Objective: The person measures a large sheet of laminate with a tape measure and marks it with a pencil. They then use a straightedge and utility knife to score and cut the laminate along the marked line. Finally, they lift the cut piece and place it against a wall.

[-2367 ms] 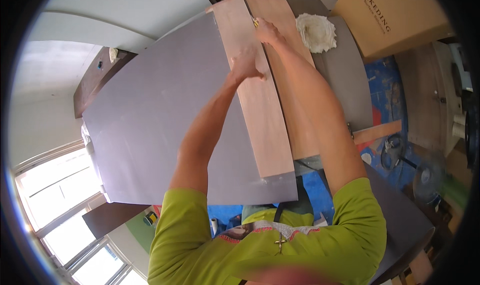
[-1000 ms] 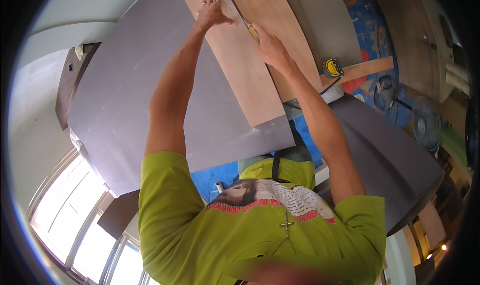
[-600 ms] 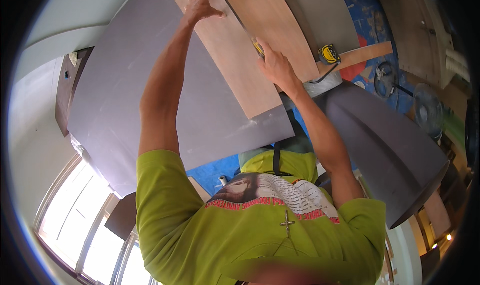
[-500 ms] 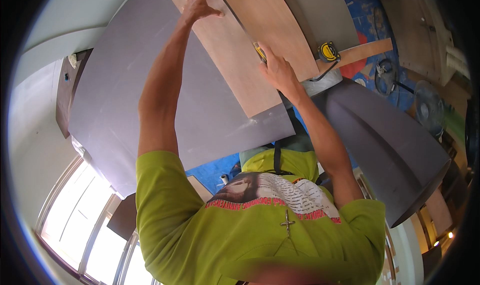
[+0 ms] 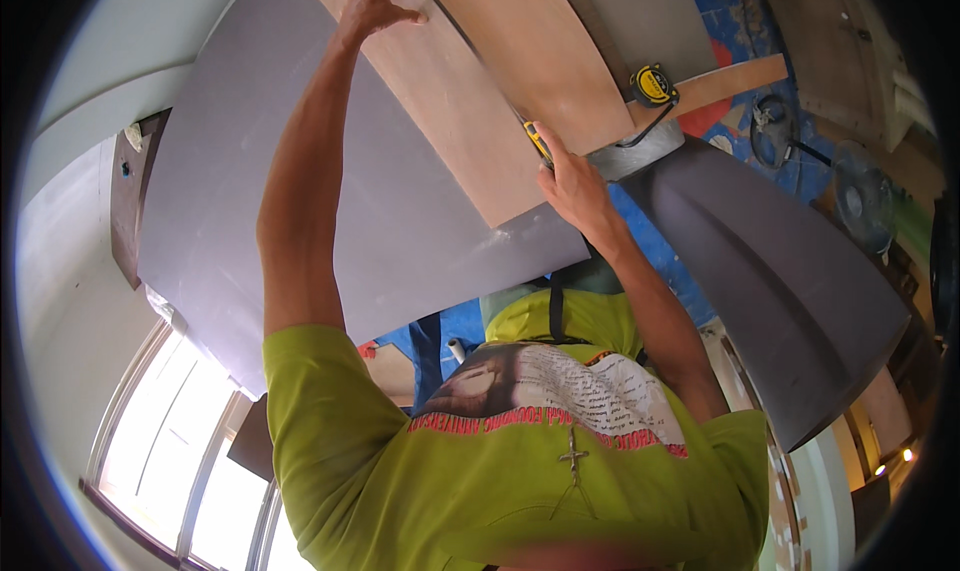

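Observation:
My left hand [image 5: 376,7] rests with fingers spread near the far end of a pale plywood strip [image 5: 449,114], which lies on a large grey sheet [image 5: 235,189]. My right hand [image 5: 576,190] grips a yellow utility knife [image 5: 538,145] at the strip's right-hand edge, nearer me. Beside that edge is a second, warmer-toned plywood panel [image 5: 542,41]. A yellow-and-black tape measure [image 5: 651,85] sits at its right, by a narrow wooden piece [image 5: 732,86] lying crosswise.
A dark, curved sheet [image 5: 780,286] stands at my right. Behind it are blue floor covering [image 5: 724,3], a fan [image 5: 862,196] and a cabinet [image 5: 820,31]. Windows [image 5: 160,421] and a white wall [image 5: 65,241] are on the left.
My right hand has come down along the strip's edge toward me with the knife. My left hand stays spread on the strip. The view has shifted, showing the workpieces higher in the picture.

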Demonstrator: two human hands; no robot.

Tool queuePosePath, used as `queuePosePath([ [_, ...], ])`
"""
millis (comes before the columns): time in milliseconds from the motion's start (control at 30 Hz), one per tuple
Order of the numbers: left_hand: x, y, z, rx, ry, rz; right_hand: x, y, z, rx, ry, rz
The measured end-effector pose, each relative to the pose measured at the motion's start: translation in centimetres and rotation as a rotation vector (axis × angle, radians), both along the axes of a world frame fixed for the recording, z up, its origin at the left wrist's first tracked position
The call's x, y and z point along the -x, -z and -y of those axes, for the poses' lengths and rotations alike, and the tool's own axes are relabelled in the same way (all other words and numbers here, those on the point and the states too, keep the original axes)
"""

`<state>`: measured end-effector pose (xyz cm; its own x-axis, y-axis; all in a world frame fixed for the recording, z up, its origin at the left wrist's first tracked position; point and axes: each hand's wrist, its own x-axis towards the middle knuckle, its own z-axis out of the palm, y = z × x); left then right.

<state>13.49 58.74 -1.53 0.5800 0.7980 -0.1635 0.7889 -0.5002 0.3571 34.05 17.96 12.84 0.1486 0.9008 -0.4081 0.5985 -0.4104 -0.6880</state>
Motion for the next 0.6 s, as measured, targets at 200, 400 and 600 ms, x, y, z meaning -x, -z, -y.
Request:
queuePosePath([
  [200,-0.1,0.0,-0.3,-0.002,-0.01,-0.043,-0.1,-1.3,2.4,0.157,0.002,0.001],
  [400,-0.2,-0.6,-0.1,0.009,-0.022,-0.023,-0.1,-1.2,5.1,0.124,0.006,0.012],
  [600,0.1,-0.5,-0.4,0.011,0.007,0.02,-0.2,-1.1,7.2,0.125,0.019,0.001],
])
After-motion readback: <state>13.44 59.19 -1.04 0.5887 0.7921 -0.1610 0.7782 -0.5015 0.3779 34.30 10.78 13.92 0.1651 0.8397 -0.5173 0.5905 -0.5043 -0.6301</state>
